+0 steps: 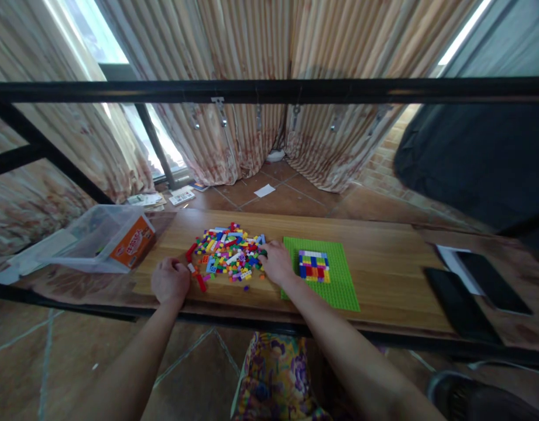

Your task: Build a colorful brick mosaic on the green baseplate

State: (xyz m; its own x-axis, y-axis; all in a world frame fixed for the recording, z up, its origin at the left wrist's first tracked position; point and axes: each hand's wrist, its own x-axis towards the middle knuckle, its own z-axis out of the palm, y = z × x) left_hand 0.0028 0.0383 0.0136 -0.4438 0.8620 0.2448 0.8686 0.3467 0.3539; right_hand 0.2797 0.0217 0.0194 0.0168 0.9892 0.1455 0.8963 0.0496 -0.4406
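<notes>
A heap of small coloured bricks (227, 251) lies on the wooden table (383, 263). To its right is a green baseplate (335, 280) carrying a low block of coloured bricks (313, 266). My right hand (275, 262) rests between the heap and the plate, fingers curled into the heap's right edge; what they grip is hidden. My left hand (170, 280) sits as a loose fist at the heap's left, beside a red brick (201, 282).
A clear plastic box with an orange label (106, 237) stands at the table's left end. Two dark flat devices (460, 301) and a white sheet lie at the right. A black frame bar (269, 90) crosses overhead. Curtains and tiled floor lie beyond.
</notes>
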